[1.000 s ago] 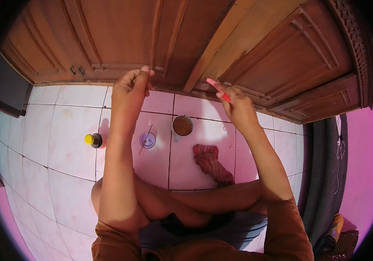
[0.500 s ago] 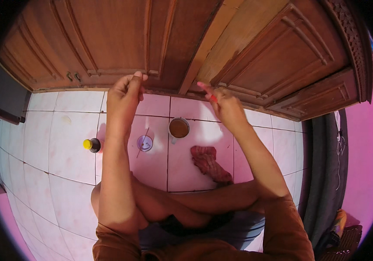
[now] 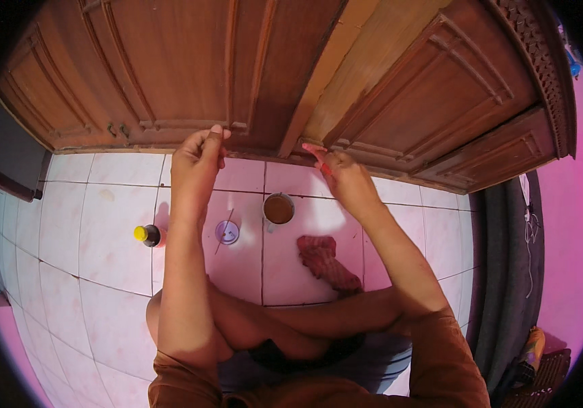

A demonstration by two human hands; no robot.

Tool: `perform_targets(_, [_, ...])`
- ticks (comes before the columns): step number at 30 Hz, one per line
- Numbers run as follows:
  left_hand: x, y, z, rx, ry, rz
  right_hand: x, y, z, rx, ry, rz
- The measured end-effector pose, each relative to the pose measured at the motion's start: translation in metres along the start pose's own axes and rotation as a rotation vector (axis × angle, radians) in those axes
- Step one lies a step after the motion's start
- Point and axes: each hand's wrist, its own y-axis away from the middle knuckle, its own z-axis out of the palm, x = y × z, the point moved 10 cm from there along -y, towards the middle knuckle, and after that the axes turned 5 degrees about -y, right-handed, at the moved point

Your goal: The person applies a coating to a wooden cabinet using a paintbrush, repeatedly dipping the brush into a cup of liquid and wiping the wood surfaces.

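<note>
My left hand (image 3: 198, 158) is raised over the floor near the cabinet, its fingers curled and the thumb pressed to the index finger. Whatever it may pinch is hidden. To the right, my right hand (image 3: 343, 175) is up at similar height, its index finger stretched forward and the others folded. A small red thing (image 3: 326, 168) shows at its fingers; its kind is unclear. Between and below the hands stands a mug (image 3: 278, 209) of brown liquid. Left of it, a thin stick (image 3: 218, 245) lies across a small round purple container (image 3: 228, 232).
A dark bottle with a yellow cap (image 3: 147, 235) stands left of my left forearm. A crumpled red cloth (image 3: 325, 262) lies before my crossed legs. Wooden cabinet doors (image 3: 183, 75) close off the far side. A dark grey upholstered piece (image 3: 502, 272) and white cable (image 3: 530, 231) are at right.
The view has shifted slightly, so the cabinet edge and floor things sit lower in the picture. Both hands also appear a little lower, with nearly the same finger shapes.
</note>
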Motion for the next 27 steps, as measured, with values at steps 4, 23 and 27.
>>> perform_targets(4, [0.003, 0.003, 0.002, 0.011, 0.007, 0.011, -0.039, -0.011, -0.065, 0.086, 0.015, -0.089])
perform_targets(23, [-0.005, -0.001, -0.001, -0.027, 0.07, 0.066, -0.157, -0.049, -0.273, 0.321, 0.276, -0.385])
perform_targets(27, [-0.005, -0.002, 0.001, -0.031, 0.093, 0.077, -0.174, -0.05, -0.295, 0.354, 0.32, -0.404])
